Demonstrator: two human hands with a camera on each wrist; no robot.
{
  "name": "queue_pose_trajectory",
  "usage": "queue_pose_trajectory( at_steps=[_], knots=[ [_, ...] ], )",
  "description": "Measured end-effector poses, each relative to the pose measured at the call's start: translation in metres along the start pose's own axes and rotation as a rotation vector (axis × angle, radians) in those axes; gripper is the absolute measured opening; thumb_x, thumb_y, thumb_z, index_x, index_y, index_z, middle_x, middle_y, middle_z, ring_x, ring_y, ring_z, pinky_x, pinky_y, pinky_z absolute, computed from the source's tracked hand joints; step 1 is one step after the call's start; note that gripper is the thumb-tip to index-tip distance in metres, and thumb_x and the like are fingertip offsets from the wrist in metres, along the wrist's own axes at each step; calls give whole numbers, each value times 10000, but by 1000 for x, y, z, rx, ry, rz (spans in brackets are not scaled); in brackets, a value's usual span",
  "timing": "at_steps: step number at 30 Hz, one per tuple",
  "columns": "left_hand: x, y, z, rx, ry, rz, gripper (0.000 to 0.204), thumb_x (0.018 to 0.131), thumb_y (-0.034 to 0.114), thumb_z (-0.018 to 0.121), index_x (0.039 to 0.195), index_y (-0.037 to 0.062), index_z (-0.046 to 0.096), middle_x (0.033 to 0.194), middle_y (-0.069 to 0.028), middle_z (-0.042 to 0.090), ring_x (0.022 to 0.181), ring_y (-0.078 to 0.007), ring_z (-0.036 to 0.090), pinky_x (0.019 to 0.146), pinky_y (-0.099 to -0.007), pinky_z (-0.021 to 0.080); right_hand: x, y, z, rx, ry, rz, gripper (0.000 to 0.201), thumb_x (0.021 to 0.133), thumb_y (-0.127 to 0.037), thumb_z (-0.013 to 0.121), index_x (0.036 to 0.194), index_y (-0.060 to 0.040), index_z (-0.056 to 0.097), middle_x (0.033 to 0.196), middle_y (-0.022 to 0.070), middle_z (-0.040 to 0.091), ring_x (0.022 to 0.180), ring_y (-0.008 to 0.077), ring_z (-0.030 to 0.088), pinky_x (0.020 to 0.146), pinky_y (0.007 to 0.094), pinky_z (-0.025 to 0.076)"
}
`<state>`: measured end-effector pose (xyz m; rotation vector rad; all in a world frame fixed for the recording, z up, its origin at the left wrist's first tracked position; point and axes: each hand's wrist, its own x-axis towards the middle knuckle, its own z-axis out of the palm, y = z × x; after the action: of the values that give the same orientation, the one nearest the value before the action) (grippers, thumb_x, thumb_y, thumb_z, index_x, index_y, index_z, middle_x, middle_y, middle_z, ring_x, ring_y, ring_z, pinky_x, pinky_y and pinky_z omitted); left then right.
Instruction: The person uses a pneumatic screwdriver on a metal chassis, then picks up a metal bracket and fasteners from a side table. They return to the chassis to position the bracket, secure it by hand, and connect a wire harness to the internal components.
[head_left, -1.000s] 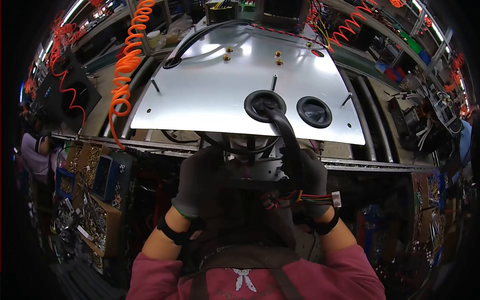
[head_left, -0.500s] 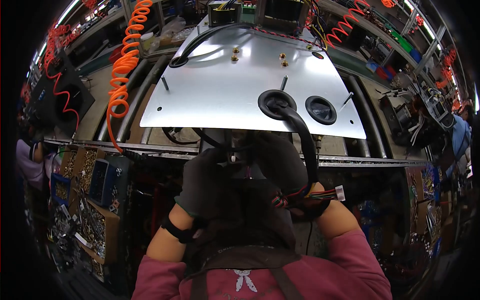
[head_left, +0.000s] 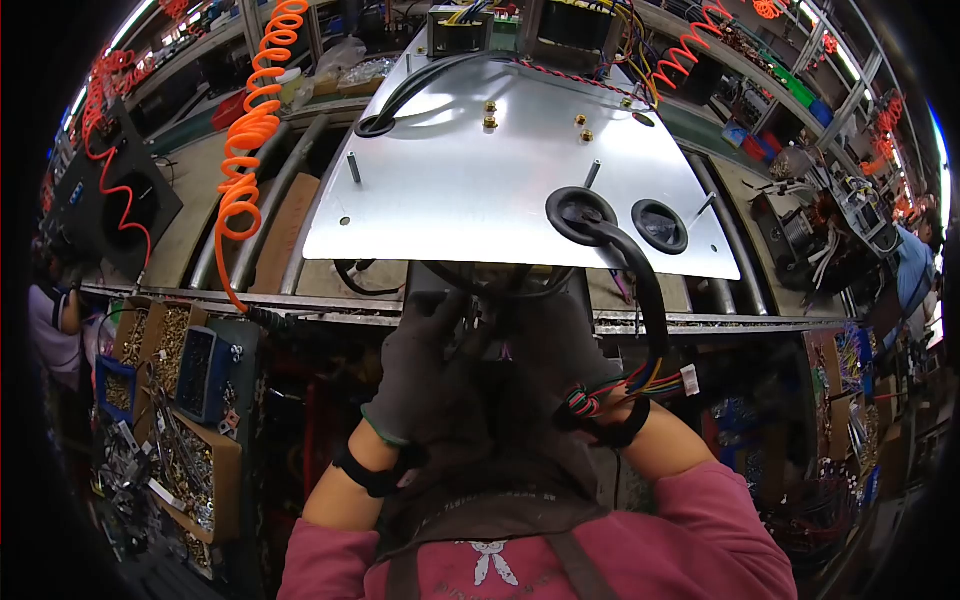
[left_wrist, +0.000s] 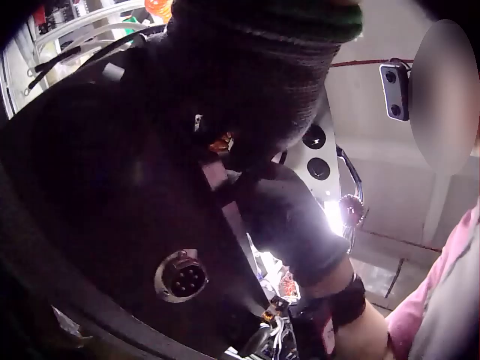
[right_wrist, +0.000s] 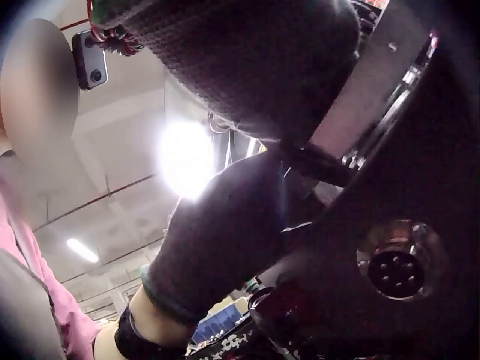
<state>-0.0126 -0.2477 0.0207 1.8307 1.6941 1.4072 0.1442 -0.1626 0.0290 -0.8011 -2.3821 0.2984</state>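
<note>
Both hands wear dark grey gloves and work at the near edge of a shiny metal plate. My left hand is on the left, its fingertips close to a black cable loop below that edge. Opposite it, my right hand reaches in from the right; its fingers are mostly hidden. In the left wrist view, a dark panel with a round multi-pin socket lies under the hands. What the fingers hold, I cannot tell. A thick black cable hangs from a rubber grommet, ending in coloured wires and a white plug.
Metal rollers run beneath the plate. An orange coiled hose hangs at its left. Bins of small metal parts stand at the lower left. Transformers sit at the far end, and wired assemblies lie to the right.
My right hand has moved left and inward, from beside the hanging cable to close by my left hand. The plate appears shifted right in view, and the cable and plug hang farther right.
</note>
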Motion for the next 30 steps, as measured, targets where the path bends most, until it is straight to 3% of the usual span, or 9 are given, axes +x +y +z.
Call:
queue_pose_trajectory(
  at_steps=[3, 6, 9, 12, 16, 19, 21, 24, 30],
  knots=[
    [3, 5, 1, -88, 13, -103, 344, 857, 77, 652, 1199, 45, 634, 993, -126, 615, 828, -189, 670, 715, -300, 551, 1, -9, -11, 49, -166, 84, 214, 809, -68, 575, 1011, -59, 643, 835, 152, 656, 720, 340, 656, 585, 441, 524],
    [10, 20, -3, 13, -28, -199, 284, 857, 56, 645, 1137, 19, 666, 960, -134, 631, 809, -191, 681, 680, -291, 550, 1, -4, -6, 2, -208, 86, 212, 810, -62, 576, 1015, -54, 626, 802, 147, 654, 716, 347, 655, 577, 440, 520],
    [9, 17, 3, 39, 81, -86, 170, 831, 130, 702, 989, 64, 695, 844, -119, 658, 673, -234, 683, 597, -327, 530, 0, -3, -4, 53, -166, 83, 237, 811, -61, 576, 1043, -60, 621, 782, 146, 651, 721, 349, 656, 571, 432, 518],
    [4, 11, 10, -34, 180, -68, 211, 822, 136, 723, 1023, 79, 692, 810, -108, 664, 680, -223, 692, 592, -299, 532, 0, -6, -8, 128, -203, 161, 220, 816, -54, 565, 1030, -44, 618, 797, 153, 651, 721, 352, 654, 568, 430, 515],
    [-2, 5, 17, -141, 242, -127, 252, 821, 127, 731, 1061, 71, 682, 801, -105, 670, 686, -195, 697, 589, -274, 529, 1, -10, -10, 95, -176, 98, 220, 817, -45, 551, 1028, -29, 610, 799, 155, 651, 715, 354, 650, 579, 430, 516],
    [-4, 2, 17, -213, 238, -119, 277, 826, 103, 726, 1093, 56, 670, 788, -97, 669, 675, -167, 689, 588, -268, 528, -2, -3, -8, 130, -176, 26, 219, 805, -30, 547, 1015, -20, 611, 807, 156, 651, 718, 351, 646, 591, 430, 515],
    [-3, 8, 13, -183, 175, -187, 217, 852, 1, 666, 1066, -37, 664, 894, -65, 682, 787, -89, 645, 666, -233, 514, -1, -2, -8, 169, -140, 2, 221, 788, -16, 558, 1000, -23, 620, 813, 152, 649, 727, 340, 646, 605, 416, 512],
    [-4, 8, 13, -227, 199, -179, 221, 849, 0, 667, 1068, -32, 666, 900, -66, 684, 789, -92, 646, 667, -233, 514, 5, -9, -14, 441, -96, 62, 216, 783, -3, 564, 988, -31, 627, 810, 150, 643, 736, 326, 645, 611, 399, 505],
    [-5, 1, 11, -243, 160, -178, 219, 849, -11, 658, 1068, -30, 667, 917, -71, 686, 804, -99, 654, 671, -235, 515, 6, -7, -14, 390, -127, 117, 204, 792, 12, 560, 975, -38, 635, 781, 128, 637, 725, 301, 649, 618, 379, 500]
  ],
)
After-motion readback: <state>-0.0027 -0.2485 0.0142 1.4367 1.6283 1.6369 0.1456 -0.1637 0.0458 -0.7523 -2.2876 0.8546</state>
